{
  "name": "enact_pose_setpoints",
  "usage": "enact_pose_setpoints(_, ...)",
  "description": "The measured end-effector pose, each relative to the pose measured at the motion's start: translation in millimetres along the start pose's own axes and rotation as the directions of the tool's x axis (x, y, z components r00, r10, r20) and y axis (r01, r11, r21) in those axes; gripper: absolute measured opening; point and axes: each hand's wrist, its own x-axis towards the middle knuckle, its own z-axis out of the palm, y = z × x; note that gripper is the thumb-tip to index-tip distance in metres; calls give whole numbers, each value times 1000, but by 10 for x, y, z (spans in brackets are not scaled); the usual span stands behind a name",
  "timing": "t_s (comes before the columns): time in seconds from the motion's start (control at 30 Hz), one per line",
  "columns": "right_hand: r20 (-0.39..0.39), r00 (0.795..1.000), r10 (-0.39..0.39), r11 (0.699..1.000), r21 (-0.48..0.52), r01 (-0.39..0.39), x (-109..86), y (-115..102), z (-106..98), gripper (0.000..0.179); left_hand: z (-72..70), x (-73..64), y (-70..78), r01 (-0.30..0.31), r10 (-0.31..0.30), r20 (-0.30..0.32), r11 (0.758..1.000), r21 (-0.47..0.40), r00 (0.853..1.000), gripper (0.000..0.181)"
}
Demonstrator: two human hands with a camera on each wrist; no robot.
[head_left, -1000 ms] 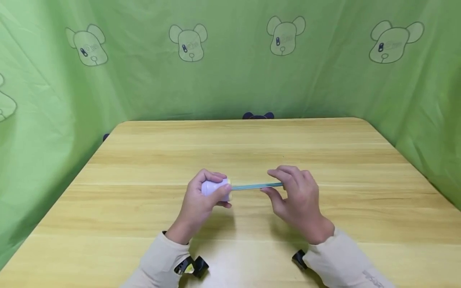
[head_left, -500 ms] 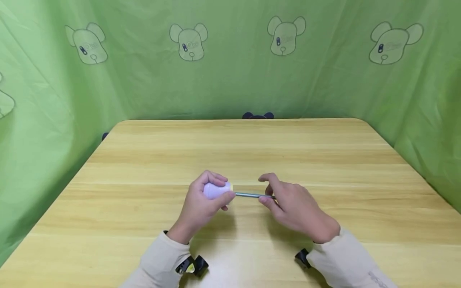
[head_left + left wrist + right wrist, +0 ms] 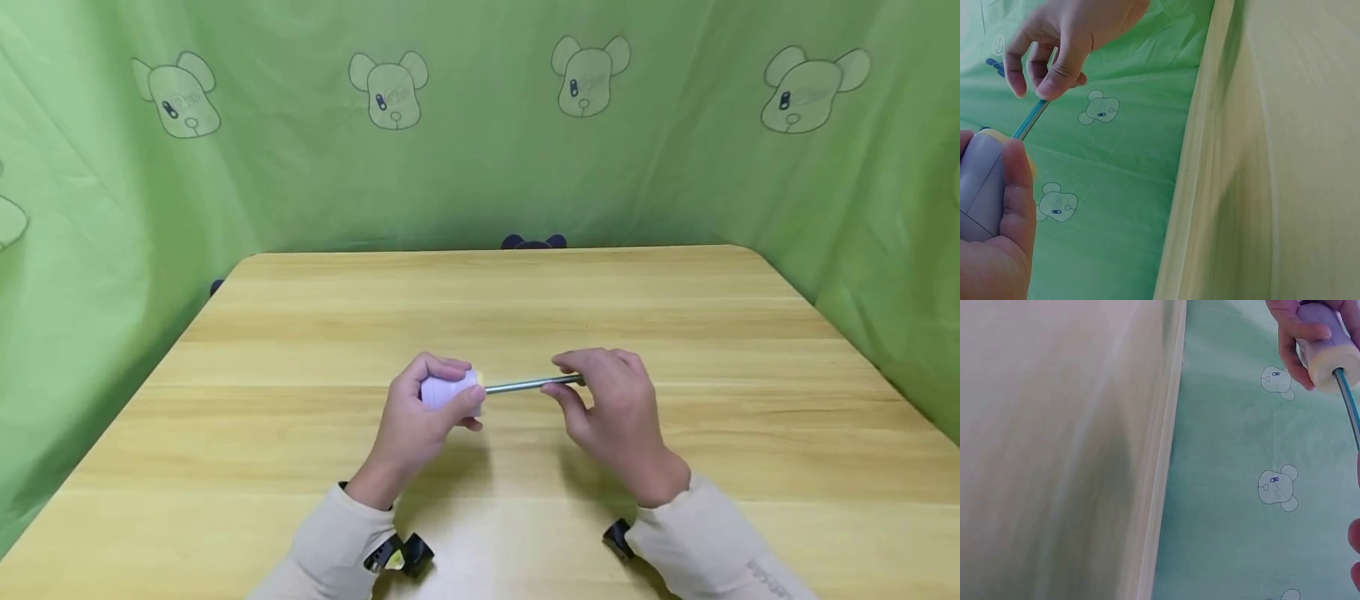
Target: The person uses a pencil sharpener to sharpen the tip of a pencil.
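In the head view my left hand [image 3: 411, 429] grips a lavender, barrel-shaped pencil sharpener [image 3: 444, 391], thumb along its near side and fingers round the far side. Its cream end face [image 3: 1320, 370] points right, and a round hole in it takes one end of a teal striped pencil [image 3: 523, 385]. To the right, my right hand [image 3: 618, 408] pinches the pencil near its outer end between thumb and fingers. Pencil and sharpener are held almost in line above the table. The pencil's inner end is hidden inside the hole.
A wood-grain table [image 3: 480, 308] lies beneath both hands, their shadows falling on it. Green cloth [image 3: 480, 175] printed with bear heads hangs behind and at both sides. Dark wrist devices [image 3: 417, 556] show at the sleeve cuffs.
My right hand dipped and rolled at the pencil half a second ago, and has since come back up, turning the pencil. The left hand with the sharpener tilted slightly and returned.
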Motion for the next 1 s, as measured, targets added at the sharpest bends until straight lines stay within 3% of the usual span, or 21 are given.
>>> enact_pose_setpoints(0.4,-69,988,-135,989,-78,129,51,38,-11,44,-4,29,34,2,-2,12,999,-39,1000,24)
enact_pose_setpoints(0.63,-23,998,-55,998,-24,54,-10,25,-25,50,-5,-21,-3,54,-54,13,998,-22,998,25)
enact_pose_setpoints(0.77,48,999,-3,1000,0,3,-31,26,-51,51,-3,-33,-15,49,-49,26,999,-12,998,25)
enact_pose_setpoints(1.0,145,986,78,996,23,-82,-3,2,-118,36,-6,-40,-23,22,-23,54,1000,19,998,25)
